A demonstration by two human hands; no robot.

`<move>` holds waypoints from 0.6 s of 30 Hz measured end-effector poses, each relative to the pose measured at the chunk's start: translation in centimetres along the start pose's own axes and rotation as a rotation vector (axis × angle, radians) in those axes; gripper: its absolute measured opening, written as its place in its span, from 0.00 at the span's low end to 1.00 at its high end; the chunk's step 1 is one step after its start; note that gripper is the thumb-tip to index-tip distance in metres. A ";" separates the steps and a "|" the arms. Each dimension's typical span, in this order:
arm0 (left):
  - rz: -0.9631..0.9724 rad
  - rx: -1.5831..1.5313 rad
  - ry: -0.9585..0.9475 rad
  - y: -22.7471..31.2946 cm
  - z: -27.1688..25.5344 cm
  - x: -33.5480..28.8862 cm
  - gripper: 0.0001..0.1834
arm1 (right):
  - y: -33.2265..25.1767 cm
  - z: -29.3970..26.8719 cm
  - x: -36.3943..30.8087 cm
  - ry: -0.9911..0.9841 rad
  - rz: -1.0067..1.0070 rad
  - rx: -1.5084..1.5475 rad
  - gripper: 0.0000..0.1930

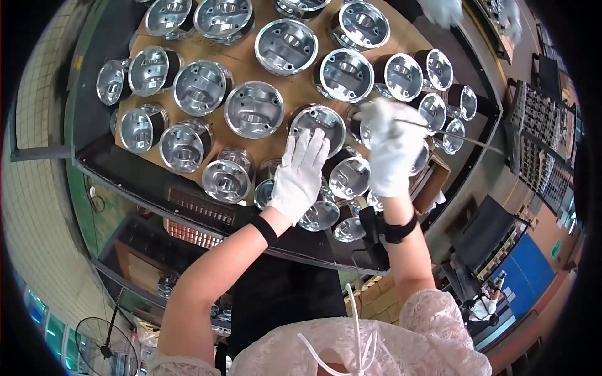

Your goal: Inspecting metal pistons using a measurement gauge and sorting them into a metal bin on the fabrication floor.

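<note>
My left hand (300, 175), in a white glove, lies with fingers stretched out over the near rim of a shiny metal piston (323, 119); it grips nothing. My right hand (395, 147), gloved too and slightly blurred, is closed round a thin metal rod (470, 139) that sticks out to the right over the table edge. Under and around the right hand stand several pistons, partly hidden by it. More pistons, such as one (254, 109) left of my left hand, stand hollow side up on a brown cardboard sheet (219, 138).
The dark table has a raised metal rim (169, 203). By my right wrist is an open cardboard box (431, 185). Another person's gloved hands (442, 11) show at the far right. Racks of parts (542, 135) stand to the right, and a fan (106, 348) stands at lower left.
</note>
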State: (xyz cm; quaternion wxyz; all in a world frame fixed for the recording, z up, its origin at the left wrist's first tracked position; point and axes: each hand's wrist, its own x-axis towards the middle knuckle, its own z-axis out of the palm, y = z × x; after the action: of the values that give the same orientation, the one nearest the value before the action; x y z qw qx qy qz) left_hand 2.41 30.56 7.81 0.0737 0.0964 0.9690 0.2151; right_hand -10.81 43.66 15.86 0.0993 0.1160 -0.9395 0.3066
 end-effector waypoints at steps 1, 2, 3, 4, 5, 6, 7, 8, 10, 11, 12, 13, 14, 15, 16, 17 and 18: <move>0.006 0.050 0.009 -0.2 -0.1 0.4 0.35 | -0.5 -0.6 1.1 0.053 0.125 0.140 0.05; 0.022 0.029 0.013 0.4 -0.3 1.6 0.35 | 0.0 -1.7 1.9 0.115 0.249 0.254 0.04; 0.026 -0.025 0.004 0.5 -0.9 2.6 0.35 | 1.2 -1.7 2.2 0.121 0.136 0.045 0.04; 0.029 -0.078 -0.007 0.5 -1.4 3.6 0.36 | 2.6 -1.6 2.2 0.125 0.022 -0.163 0.04; 0.060 -0.056 0.027 0.5 -1.3 4.5 0.35 | 3.4 -1.3 2.2 0.114 -0.023 -0.159 0.05; 0.062 -0.056 0.028 0.6 -1.2 5.4 0.35 | 4.1 -0.9 2.1 0.071 0.001 -0.128 0.05; 0.061 -0.125 0.094 0.7 -1.0 6.2 0.35 | 4.6 -0.6 2.1 0.039 -0.053 -0.160 0.07; 0.058 -0.190 0.154 0.7 -0.8 6.9 0.34 | 4.9 0.2 2.0 0.006 -0.104 -0.186 0.09; 0.072 -0.180 0.173 1.2 -0.3 8.6 0.34 | 6.9 1.8 1.2 -0.078 -0.148 -0.247 0.14; 0.048 -0.158 0.181 0.9 0.2 9.1 0.34 | 6.6 2.1 1.5 -0.045 -0.163 -0.188 0.13; 0.025 -0.136 0.190 0.5 0.6 9.5 0.34 | 6.4 2.1 1.9 -0.011 -0.177 -0.129 0.13; 0.009 -0.150 0.197 -0.1 1.0 9.8 0.35 | 6.1 1.8 2.2 0.093 -0.177 -0.232 0.13; 0.004 -0.146 0.190 -0.4 1.2 9.9 0.35 | 5.4 0.8 2.8 0.191 -0.174 -0.338 0.13; 0.013 -0.078 0.161 -0.3 1.3 10.1 0.35 | 3.6 -0.1 4.0 0.162 0.168 0.122 0.14; 0.023 -0.010 0.133 -0.3 1.4 10.0 0.36 | 4.7 0.7 4.2 0.254 0.169 0.214 0.16; 0.025 -0.007 0.113 0.0 1.4 10.2 0.36 | 6.8 0.9 4.4 0.240 0.044 0.044 0.17; 0.031 -0.008 0.113 0.0 1.5 10.2 0.36 | 8.0 1.5 4.7 0.221 -0.077 -0.114 0.18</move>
State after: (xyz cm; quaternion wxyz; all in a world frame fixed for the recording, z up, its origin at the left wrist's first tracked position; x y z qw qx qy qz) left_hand -7.21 33.42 5.45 0.0158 0.0986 0.9692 0.2252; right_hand -17.70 48.36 11.45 0.2203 0.1119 -0.9336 0.2595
